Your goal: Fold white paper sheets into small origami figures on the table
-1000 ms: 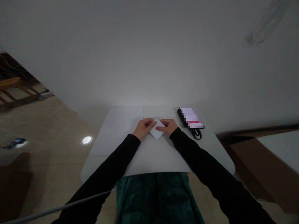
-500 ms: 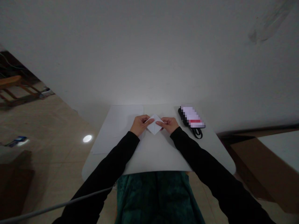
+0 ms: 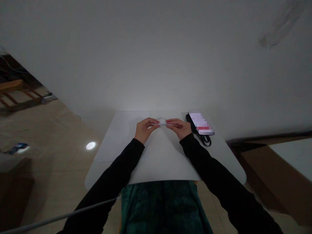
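Observation:
A small folded white paper [image 3: 162, 123] is held between both hands above the table. It is turned nearly edge-on to me, so it shows mostly as a thin line. My left hand [image 3: 146, 127] pinches its left corner between thumb and fingers. On the opposite side, my right hand [image 3: 179, 127] grips the right corner the same way. The paper's folds cannot be made out at this angle.
White sheets [image 3: 122, 133] lie on the left of the white table [image 3: 165, 165]. A phone [image 3: 201, 123] rests on a black object with a strap at the right. The wall [image 3: 156, 65] rises behind the table. A cardboard box [image 3: 275, 175] stands at the right, and a cable [image 3: 73, 213] crosses the lower left.
The paper has tipped from facing me as a diamond to nearly edge-on. Both hands have rotated with it, thumbs now below, and the right hand has shifted slightly right.

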Action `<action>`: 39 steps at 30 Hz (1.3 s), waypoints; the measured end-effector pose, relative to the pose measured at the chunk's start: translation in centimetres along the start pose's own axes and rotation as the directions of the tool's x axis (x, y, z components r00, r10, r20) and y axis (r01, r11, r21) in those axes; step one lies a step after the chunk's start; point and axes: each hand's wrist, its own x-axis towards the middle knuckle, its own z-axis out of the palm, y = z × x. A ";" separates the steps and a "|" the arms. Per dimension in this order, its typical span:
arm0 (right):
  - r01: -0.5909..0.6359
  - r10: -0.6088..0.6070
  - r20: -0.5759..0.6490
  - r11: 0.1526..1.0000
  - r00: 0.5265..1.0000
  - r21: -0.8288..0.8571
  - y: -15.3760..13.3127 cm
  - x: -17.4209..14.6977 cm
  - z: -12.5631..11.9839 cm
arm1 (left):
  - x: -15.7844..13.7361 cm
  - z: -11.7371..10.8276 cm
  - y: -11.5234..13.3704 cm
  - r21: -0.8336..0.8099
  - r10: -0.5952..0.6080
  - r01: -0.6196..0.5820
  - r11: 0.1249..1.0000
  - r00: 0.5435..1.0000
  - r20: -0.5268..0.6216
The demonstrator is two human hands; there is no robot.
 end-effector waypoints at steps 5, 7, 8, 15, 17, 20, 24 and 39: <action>0.111 -0.111 0.014 0.993 0.994 -0.049 -0.8 -0.1 -0.1 | 0.2 -0.4 0.7 0.028 0.154 -0.154 0.988 0.988 -0.015; 0.095 -0.096 -0.007 0.992 0.995 -0.087 -0.9 -0.2 0.0 | 0.2 -0.5 0.9 0.046 0.173 -0.172 0.984 0.984 -0.032; 0.080 -0.082 -0.015 0.992 0.997 -0.096 -0.9 -0.3 0.0 | 0.2 -0.5 0.9 0.046 0.166 -0.164 0.985 0.985 -0.038; -0.021 0.019 -0.025 0.998 1.000 -0.067 0.2 0.0 -0.5 | 0.2 -0.8 0.0 -0.017 -0.039 0.038 0.999 0.998 -0.056; -0.058 0.058 -0.009 0.995 0.998 -0.075 0.3 0.1 -0.6 | 0.2 -0.8 -0.1 -0.021 -0.104 0.104 0.994 0.994 -0.032; -0.075 0.077 0.023 0.994 0.997 -0.074 0.4 0.1 -0.6 | 0.3 -0.7 0.1 -0.027 -0.149 0.151 0.988 0.987 0.067; -0.101 0.103 0.063 0.994 0.993 -0.030 0.5 0.0 -0.3 | 0.3 -0.6 0.3 0.012 -0.150 0.149 0.989 0.984 0.099; -0.317 0.320 -0.015 0.943 0.947 0.099 -1.3 -0.6 0.5 | 0.1 -0.3 -0.6 0.164 -0.183 0.153 0.975 0.964 0.192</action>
